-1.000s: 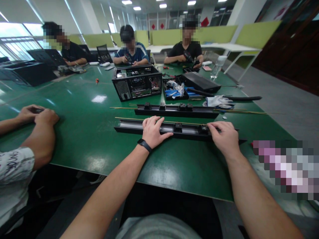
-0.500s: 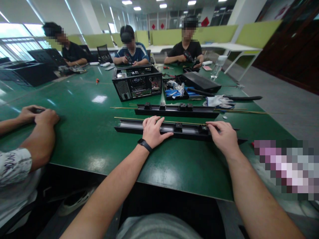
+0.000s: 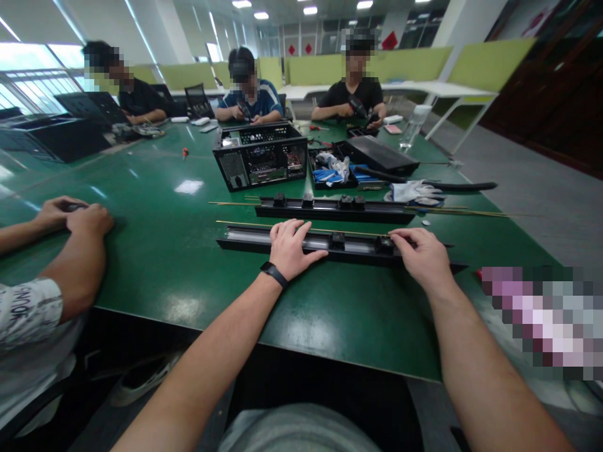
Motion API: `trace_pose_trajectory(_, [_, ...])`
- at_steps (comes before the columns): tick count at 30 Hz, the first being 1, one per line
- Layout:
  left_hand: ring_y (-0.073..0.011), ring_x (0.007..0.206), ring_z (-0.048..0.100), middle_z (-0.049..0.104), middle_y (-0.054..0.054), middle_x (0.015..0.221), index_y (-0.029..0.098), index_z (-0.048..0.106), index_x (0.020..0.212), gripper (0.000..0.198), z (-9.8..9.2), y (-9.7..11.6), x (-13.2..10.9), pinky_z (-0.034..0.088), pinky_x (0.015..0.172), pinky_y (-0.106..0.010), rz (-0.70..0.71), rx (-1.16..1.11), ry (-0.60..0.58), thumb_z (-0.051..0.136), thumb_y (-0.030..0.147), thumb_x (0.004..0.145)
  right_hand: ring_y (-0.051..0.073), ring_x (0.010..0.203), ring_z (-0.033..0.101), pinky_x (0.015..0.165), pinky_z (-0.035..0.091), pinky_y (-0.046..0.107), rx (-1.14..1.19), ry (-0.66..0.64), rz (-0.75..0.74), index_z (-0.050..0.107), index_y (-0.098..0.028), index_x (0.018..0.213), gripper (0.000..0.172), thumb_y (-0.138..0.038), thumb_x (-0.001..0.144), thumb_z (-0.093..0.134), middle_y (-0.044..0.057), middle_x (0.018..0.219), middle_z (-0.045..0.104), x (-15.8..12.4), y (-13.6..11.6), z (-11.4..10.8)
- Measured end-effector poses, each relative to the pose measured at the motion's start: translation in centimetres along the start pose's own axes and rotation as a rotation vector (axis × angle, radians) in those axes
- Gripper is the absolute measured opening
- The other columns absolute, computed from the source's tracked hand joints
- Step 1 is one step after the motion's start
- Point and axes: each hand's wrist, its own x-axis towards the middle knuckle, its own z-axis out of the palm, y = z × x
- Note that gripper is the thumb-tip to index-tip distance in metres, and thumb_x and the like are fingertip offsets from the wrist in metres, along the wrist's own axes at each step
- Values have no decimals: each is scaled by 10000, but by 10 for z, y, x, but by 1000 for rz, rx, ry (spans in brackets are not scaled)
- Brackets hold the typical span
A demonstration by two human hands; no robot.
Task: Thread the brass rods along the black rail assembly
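A long black channel rail (image 3: 245, 238) with a pale inner strip lies across the green table in front of me. My left hand (image 3: 289, 245) rests over its middle, palm down with fingers spread. Two black blocks sit in the rail: one block (image 3: 337, 240) right of that hand, another block (image 3: 384, 243) by my right fingertips. A thin brass-coloured rod (image 3: 245, 223) runs along the far edge. At the rail's right part, my right hand (image 3: 421, 254) is closed, thumb and index finger pinched at the rod. Its other fingers hide what lies beneath.
A second black rail (image 3: 330, 210) with several blocks and rods lies just beyond. Behind it stand an opened computer case (image 3: 259, 157) and a tray of gloves (image 3: 332, 169). A co-worker's hands (image 3: 80, 216) are at the left; other people work across the table.
The view has shifted very slightly. Both my hands stay in the same places on the rail.
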Motion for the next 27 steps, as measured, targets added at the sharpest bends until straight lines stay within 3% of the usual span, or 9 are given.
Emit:
trace_pose_trajectory(9, [-368, 1408, 588, 698, -156, 1418, 198, 693, 1385, 786, 2, 2, 2, 355, 1228, -522, 12, 0, 16, 926, 635, 775, 300, 976, 603, 943, 475, 459, -107, -2, -66, 657, -232, 880, 134, -300, 931, 553, 129, 976, 704, 4, 5, -2])
trace_pose_trajectory(14, [-376, 1418, 582, 693, -155, 1427, 216, 698, 1376, 765, 2, 2, 2, 353, 1238, -536, 6, -10, 10, 932, 623, 772, 290, 956, 582, 962, 444, 429, -290, 36, 177, 604, -220, 820, 119, -251, 903, 525, 155, 966, 694, 4, 9, -25])
trace_pose_trajectory(18, [-380, 1419, 579, 691, -155, 1426, 216, 701, 1375, 753, 1, 1, 2, 353, 1240, -541, 4, -10, 2, 923, 622, 782, 272, 939, 586, 944, 432, 386, -428, 39, 399, 702, -162, 916, 274, -294, 969, 467, 174, 1015, 726, 5, 1, -33])
trace_pose_trajectory(24, [-383, 1403, 588, 698, -152, 1409, 221, 700, 1375, 751, 1, -1, 1, 362, 1226, -545, 13, -14, 6, 914, 636, 787, 305, 1036, 616, 975, 420, 388, -600, -91, 450, 799, -97, 1050, 480, -340, 1037, 386, 214, 1101, 742, 6, -4, -28])
trace_pose_trajectory(27, [-383, 1406, 585, 696, -154, 1411, 220, 698, 1380, 755, 1, -1, 1, 360, 1226, -544, 12, -16, 7, 916, 631, 786, 344, 1126, 629, 1013, 418, 415, -627, -53, 550, 786, -27, 1197, 539, -304, 1040, 351, 271, 1188, 730, 7, 0, -29])
